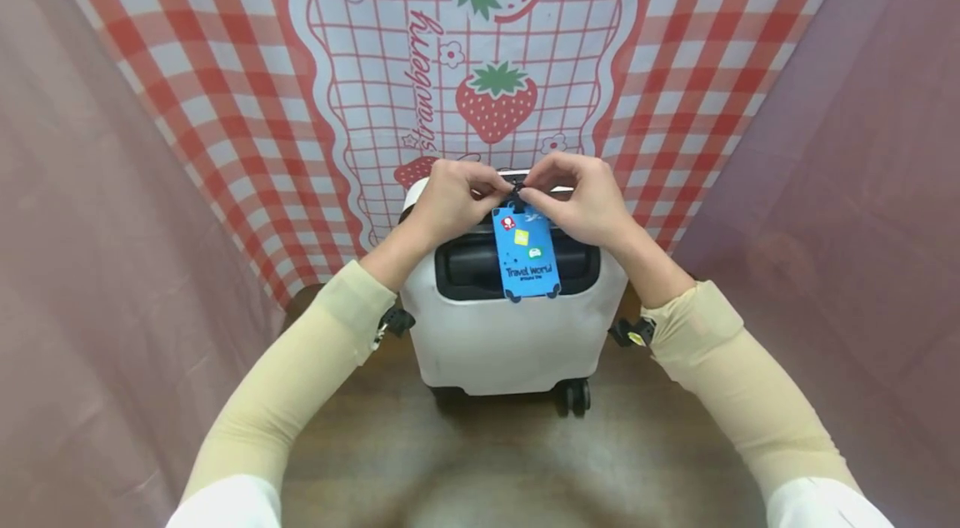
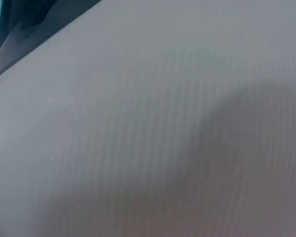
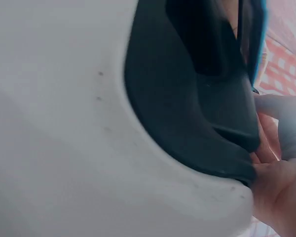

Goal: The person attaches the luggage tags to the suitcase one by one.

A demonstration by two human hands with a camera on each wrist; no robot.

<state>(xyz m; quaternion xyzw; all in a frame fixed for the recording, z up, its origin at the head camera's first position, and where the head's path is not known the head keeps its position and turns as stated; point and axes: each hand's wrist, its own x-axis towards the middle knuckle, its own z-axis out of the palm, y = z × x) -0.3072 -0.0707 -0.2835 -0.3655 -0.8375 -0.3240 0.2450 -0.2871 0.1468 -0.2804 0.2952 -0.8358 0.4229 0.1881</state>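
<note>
A small white suitcase stands upright on the floor, with a black recessed top panel and black wheels. A blue luggage tag reading "Travel World" hangs over that panel from a thin black strap. My left hand and right hand meet at the top of the tag, and both pinch the strap at the suitcase handle. The left wrist view shows only the blurred white suitcase shell. In the right wrist view the black panel, the tag's blue edge and my right fingers appear.
A red-and-white checked cloth printed with strawberries hangs behind the suitcase. Pinkish curtains close in on the left and right. The floor in front of the suitcase is brown wood.
</note>
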